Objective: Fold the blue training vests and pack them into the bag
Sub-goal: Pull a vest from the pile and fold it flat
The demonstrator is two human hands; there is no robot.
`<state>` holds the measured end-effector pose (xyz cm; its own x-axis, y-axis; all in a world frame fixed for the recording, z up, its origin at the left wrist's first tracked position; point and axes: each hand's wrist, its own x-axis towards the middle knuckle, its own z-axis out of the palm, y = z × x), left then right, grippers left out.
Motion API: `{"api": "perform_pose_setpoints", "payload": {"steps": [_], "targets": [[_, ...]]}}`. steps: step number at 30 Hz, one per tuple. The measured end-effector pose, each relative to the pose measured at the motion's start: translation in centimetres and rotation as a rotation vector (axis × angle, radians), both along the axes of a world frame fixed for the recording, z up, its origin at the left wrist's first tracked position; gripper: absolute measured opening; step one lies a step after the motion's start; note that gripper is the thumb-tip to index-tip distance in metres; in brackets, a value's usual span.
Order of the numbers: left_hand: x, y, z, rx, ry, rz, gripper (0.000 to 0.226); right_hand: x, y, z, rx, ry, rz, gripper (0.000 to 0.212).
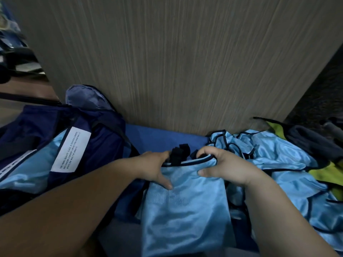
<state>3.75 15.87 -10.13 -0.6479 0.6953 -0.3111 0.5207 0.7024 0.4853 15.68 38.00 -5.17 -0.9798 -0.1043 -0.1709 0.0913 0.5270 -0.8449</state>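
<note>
A light blue vest (185, 206) with black trim lies folded lengthwise in front of me on a blue surface. My left hand (156, 167) grips its top left edge by the black straps, thumb spread on the fabric. My right hand (222, 167) pinches the top right edge, fingers curled over the trim. A dark navy bag (96, 130) stands open at the left with a white label (71, 149) and light blue fabric (33, 167) inside. A heap of loose blue vests (282, 160) lies to the right.
A wood-grain panel (185, 62) rises directly behind the work area. Yellow-green fabric (326, 173) and a dark grey garment (311, 143) lie among the heap at the far right. Blurred clutter shows at the upper left.
</note>
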Motion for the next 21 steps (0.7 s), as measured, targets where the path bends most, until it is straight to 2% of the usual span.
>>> {"api": "perform_pose_setpoints", "payload": {"steps": [3,5,8,10,13,16,18,19,21], "targets": [[-0.2,0.4,1.3,-0.039,-0.155,-0.037,0.046,0.4,0.6,0.3,-0.014,0.045,-0.018,0.027],[-0.3,0.6,2.6,0.021,-0.198,-0.021,0.029,0.3,0.8,0.5,0.006,0.135,-0.118,0.029],[-1.0,0.8,5.4,0.199,-0.088,0.052,0.026,-0.2,1.0,1.2,0.060,0.371,-0.294,0.034],[-1.3,1.1,7.7,0.418,0.026,0.114,0.020,-0.4,1.2,2.1,0.107,0.582,-0.394,0.039],[-1.4,1.7,10.7,0.788,0.165,0.160,0.024,-0.4,1.2,3.4,0.278,0.997,-0.504,0.038],[-1.1,1.8,12.6,0.994,0.398,0.142,0.028,0.0,0.3,4.4,0.325,1.216,-0.567,0.036],[-0.9,1.3,12.7,1.012,0.549,0.106,0.014,-0.1,0.1,4.3,0.369,1.234,-0.504,0.038],[-0.9,0.7,12.1,0.978,0.590,0.102,0.015,-0.2,0.3,4.0,0.391,1.169,-0.416,0.040],[-0.8,-0.7,9.4,0.829,0.587,0.084,0.022,-0.4,0.8,2.6,0.415,0.871,-0.199,0.046]]}}
